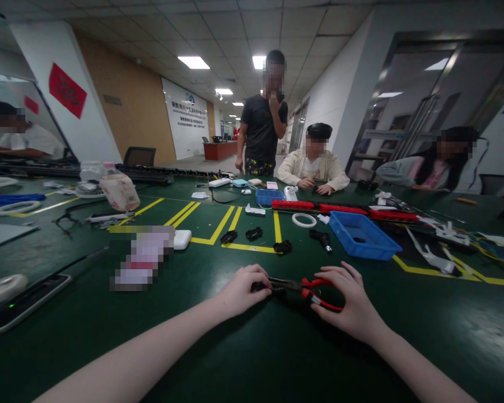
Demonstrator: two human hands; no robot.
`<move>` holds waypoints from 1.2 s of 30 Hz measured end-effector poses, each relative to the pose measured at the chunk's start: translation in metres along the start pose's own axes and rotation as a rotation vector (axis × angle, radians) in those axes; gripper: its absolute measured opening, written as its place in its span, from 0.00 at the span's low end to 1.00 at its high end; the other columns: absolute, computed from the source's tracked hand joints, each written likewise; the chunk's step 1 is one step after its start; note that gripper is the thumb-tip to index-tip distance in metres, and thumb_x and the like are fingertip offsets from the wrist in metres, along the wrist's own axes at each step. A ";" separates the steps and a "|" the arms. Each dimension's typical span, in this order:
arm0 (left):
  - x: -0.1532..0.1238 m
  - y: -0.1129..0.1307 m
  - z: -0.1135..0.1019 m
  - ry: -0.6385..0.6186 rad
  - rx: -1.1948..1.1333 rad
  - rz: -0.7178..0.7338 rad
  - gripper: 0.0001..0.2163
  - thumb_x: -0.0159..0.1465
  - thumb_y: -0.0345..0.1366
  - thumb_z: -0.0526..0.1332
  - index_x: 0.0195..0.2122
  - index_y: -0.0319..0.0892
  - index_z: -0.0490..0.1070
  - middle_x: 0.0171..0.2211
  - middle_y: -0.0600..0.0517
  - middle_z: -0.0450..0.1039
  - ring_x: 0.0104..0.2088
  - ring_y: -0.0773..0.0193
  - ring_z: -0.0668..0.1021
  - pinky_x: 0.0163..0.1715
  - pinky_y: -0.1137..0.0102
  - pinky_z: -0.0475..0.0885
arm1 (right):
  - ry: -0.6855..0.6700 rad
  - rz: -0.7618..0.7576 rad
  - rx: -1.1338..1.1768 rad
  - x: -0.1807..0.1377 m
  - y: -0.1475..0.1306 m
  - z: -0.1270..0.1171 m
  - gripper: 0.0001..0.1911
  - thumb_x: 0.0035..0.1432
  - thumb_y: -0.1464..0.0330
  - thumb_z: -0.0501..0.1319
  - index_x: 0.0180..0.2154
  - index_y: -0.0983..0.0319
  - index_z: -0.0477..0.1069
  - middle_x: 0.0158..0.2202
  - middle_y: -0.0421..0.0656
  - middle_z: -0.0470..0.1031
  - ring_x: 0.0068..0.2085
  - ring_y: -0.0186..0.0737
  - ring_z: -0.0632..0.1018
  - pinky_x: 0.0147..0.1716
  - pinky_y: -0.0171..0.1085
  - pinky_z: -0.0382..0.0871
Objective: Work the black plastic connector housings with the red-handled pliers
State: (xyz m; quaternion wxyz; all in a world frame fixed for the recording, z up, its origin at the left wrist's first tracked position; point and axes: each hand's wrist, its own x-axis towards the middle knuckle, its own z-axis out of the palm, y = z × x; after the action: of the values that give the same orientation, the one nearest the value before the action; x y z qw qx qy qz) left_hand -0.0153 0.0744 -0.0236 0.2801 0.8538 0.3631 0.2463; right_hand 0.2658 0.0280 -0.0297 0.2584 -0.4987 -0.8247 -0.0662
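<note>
Green table [252, 358] with yellow tape lines. Blue bin [363, 235] right of centre, beyond hands. White tape ring [304, 220] just left of bin. Right hand [348, 305] curled around red handles of pliers [306, 290], low over near table edge. Left hand [243, 291] closed on small black part [264, 288] at plier tip.

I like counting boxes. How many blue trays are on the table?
2. A big blue tray sits beyond the right hand. A small blue tray lies farther back, near the seated person. Clutter may hide others.
</note>
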 end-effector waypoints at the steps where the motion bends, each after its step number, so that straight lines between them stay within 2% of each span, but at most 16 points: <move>1: 0.000 0.000 0.000 -0.001 -0.009 -0.003 0.01 0.61 0.31 0.63 0.34 0.41 0.75 0.42 0.51 0.72 0.44 0.61 0.74 0.48 0.63 0.68 | -0.017 -0.004 0.018 0.000 0.000 0.000 0.24 0.51 0.55 0.63 0.48 0.57 0.69 0.47 0.47 0.76 0.54 0.52 0.73 0.59 0.62 0.51; 12: 0.001 -0.002 0.000 -0.010 0.017 0.013 0.03 0.59 0.31 0.65 0.35 0.41 0.75 0.42 0.51 0.73 0.45 0.59 0.74 0.49 0.62 0.67 | -0.091 -0.042 0.040 0.002 -0.002 0.000 0.22 0.51 0.55 0.63 0.47 0.57 0.70 0.45 0.46 0.76 0.53 0.51 0.73 0.60 0.63 0.49; 24: 0.000 -0.004 -0.002 -0.032 0.022 0.053 0.06 0.60 0.33 0.64 0.39 0.43 0.73 0.43 0.51 0.73 0.45 0.59 0.74 0.49 0.62 0.66 | -0.093 -0.060 0.048 0.004 -0.007 -0.004 0.19 0.51 0.56 0.63 0.43 0.57 0.70 0.39 0.44 0.78 0.42 0.45 0.78 0.58 0.59 0.56; 27: -0.002 0.000 -0.005 -0.048 0.018 0.028 0.13 0.59 0.33 0.65 0.46 0.44 0.71 0.45 0.51 0.73 0.46 0.58 0.74 0.50 0.61 0.66 | -0.078 -0.062 0.012 0.003 -0.006 -0.002 0.19 0.50 0.57 0.62 0.42 0.58 0.71 0.39 0.45 0.79 0.40 0.46 0.78 0.54 0.56 0.62; 30: -0.003 0.001 -0.007 -0.060 0.016 -0.005 0.20 0.59 0.35 0.65 0.53 0.44 0.66 0.48 0.49 0.72 0.47 0.57 0.73 0.49 0.60 0.68 | -0.081 -0.037 -0.024 0.001 -0.005 -0.001 0.20 0.49 0.56 0.61 0.42 0.59 0.70 0.39 0.46 0.78 0.39 0.46 0.77 0.45 0.50 0.68; 32: -0.003 0.000 -0.008 -0.068 0.036 0.003 0.21 0.59 0.35 0.65 0.54 0.43 0.65 0.48 0.48 0.72 0.48 0.56 0.73 0.49 0.59 0.68 | -0.099 -0.036 -0.031 0.000 -0.005 -0.001 0.20 0.50 0.56 0.61 0.43 0.60 0.70 0.39 0.46 0.78 0.38 0.46 0.77 0.42 0.48 0.68; 36: -0.001 -0.004 -0.008 -0.104 0.098 0.095 0.19 0.61 0.34 0.64 0.53 0.43 0.67 0.49 0.48 0.72 0.49 0.57 0.73 0.51 0.60 0.67 | -0.122 -0.059 -0.017 0.002 -0.007 -0.002 0.21 0.51 0.55 0.61 0.43 0.60 0.70 0.39 0.46 0.78 0.36 0.44 0.77 0.43 0.49 0.67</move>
State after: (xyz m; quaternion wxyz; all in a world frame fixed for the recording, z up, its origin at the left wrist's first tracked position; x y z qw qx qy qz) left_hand -0.0233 0.0784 -0.0208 0.2444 0.8944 0.3188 0.1966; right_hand 0.2600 0.0251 -0.0263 0.2013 -0.4793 -0.8528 -0.0501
